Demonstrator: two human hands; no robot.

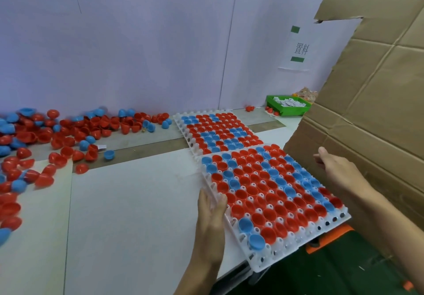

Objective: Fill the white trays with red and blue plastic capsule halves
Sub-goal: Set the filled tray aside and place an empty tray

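Note:
A white tray (296, 243) packed with red and blue capsule halves lies at the table's right front corner and juts past the edge. My left hand (212, 207) lies flat against its left rim, fingers straight, thumb on the rim. My right hand (337, 168) hovers open at the tray's right side, fingers extended toward the cardboard. A second white tray (183, 126), also full of red and blue halves, sits just behind the first. Loose red and blue capsule halves (57, 138) are heaped on the table's left.
A big cardboard sheet (371, 102) stands along the right. A green bin (288, 105) with white slips sits at the back right by the white wall. An orange object (328, 239) shows below the near tray, past the table edge.

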